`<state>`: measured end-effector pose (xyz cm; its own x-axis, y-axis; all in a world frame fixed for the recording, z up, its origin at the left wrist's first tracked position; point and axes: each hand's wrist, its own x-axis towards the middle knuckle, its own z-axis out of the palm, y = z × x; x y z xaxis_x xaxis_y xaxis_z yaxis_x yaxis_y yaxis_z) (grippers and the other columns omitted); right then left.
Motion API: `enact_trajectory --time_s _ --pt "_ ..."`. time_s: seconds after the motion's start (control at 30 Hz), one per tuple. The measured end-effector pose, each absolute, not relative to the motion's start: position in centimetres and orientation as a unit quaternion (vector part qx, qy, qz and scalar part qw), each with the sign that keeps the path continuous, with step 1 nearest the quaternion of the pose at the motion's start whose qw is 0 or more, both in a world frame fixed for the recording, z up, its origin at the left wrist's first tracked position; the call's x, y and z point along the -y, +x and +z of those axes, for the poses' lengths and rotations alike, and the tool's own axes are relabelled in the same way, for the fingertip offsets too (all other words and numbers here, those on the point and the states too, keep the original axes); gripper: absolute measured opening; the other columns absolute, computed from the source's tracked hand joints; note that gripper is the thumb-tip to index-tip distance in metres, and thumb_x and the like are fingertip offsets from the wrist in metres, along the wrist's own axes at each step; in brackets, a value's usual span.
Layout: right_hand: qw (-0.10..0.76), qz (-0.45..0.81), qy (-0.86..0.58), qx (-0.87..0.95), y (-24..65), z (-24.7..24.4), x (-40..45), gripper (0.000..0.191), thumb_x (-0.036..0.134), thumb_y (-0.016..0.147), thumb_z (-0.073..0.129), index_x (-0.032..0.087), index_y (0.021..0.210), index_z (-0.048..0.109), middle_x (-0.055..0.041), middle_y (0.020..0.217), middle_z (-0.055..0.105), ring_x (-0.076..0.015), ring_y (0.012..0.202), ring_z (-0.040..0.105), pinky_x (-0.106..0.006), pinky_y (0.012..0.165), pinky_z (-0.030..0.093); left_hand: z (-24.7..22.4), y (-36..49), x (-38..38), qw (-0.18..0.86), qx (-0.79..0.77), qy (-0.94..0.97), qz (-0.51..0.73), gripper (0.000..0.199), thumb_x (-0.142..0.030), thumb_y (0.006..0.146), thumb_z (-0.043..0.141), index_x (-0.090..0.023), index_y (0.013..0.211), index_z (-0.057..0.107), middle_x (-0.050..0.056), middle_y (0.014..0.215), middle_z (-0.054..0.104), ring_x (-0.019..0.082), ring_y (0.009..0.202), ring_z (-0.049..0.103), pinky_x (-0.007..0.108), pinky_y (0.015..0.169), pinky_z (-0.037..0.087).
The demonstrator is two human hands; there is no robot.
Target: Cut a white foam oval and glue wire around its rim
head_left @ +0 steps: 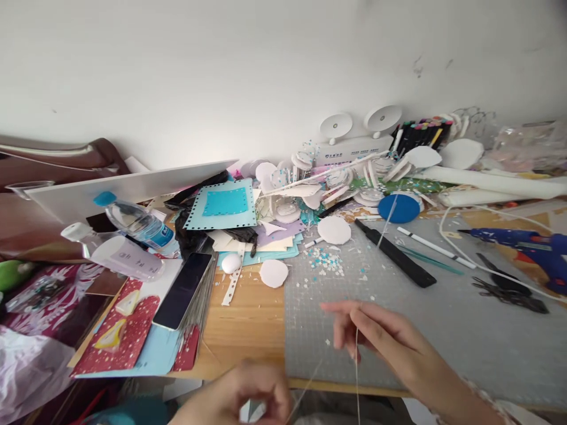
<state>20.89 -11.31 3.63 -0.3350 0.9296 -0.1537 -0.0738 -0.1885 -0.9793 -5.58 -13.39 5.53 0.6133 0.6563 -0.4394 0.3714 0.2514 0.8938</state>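
My right hand [385,339] is over the front of the grey cutting mat [319,336], its index finger stretched out to the left. Thumb and fingers pinch a thin white thread [357,378], which hangs straight down past the table edge. My left hand [248,392] is low at the front edge, slightly blurred, with fingers curled. A faint strand runs from the fingers of that hand up to the right. Beyond the hands, small blue and white paper bits [325,261] lie scattered on the mat, beside a white paper disc [334,230].
A black-handled tool [398,254], a white pen [436,248] and a blue glue gun [522,242] lie to the right. Paper pieces crowd the back. On the left are a phone [183,289], a water bottle [137,224] and a clear bottle [119,254].
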Motion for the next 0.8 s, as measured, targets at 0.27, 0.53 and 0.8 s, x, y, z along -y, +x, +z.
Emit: enact_trajectory --time_s 0.27,0.53,0.8 --pt "0.470 0.446 -0.516 0.560 25.1 5.4 8.3 0.037 0.050 0.094 0.053 0.020 0.078 0.069 -0.0046 0.075 0.065 -0.0156 0.065 0.058 -0.028 0.063 0.051 3.4 1.4 9.4 0.627 -0.416 0.636 0.172 0.021 -0.035 0.090 0.055 -0.016 0.083 0.061 0.002 0.077 0.060 0.013 0.073 0.052 0.023 0.069 0.042" --pt "0.377 0.457 -0.523 0.613 24.7 3.1 8.0 0.034 0.046 0.094 0.052 0.021 0.078 0.069 -0.0043 0.074 0.068 -0.0170 0.069 0.063 -0.026 0.066 0.051 3.9 -0.7 7.5 0.602 -0.469 0.593 0.258 0.033 -0.042 0.095 0.051 -0.016 0.081 0.064 0.002 0.077 0.063 0.013 0.072 0.055 0.025 0.070 0.044" --pt "0.151 0.583 -0.430 0.672 23.6 4.8 10.4 0.034 0.035 0.097 0.048 0.023 0.073 0.070 -0.0008 0.068 0.066 -0.0147 0.067 0.059 -0.025 0.066 0.045 5.6 0.5 7.1 0.583 -0.410 0.574 0.402 0.035 -0.042 0.096 0.053 -0.017 0.116 0.068 0.008 0.100 0.073 0.016 0.087 0.065 0.029 0.084 0.053"
